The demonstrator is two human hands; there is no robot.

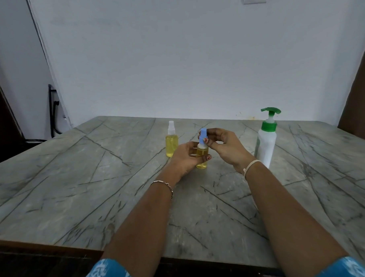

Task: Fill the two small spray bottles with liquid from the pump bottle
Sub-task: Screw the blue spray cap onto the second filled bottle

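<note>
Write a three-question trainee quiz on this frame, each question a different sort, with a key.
1. True or false: the pump bottle lies on its side on the table.
2. Which hand grips the body of the nearer spray bottle? A) left B) right C) neither
3. Fill in the colour: the right hand pinches that bottle's ___ spray cap.

Key
1. False: it stands upright.
2. A: the left hand.
3. Blue.
</note>
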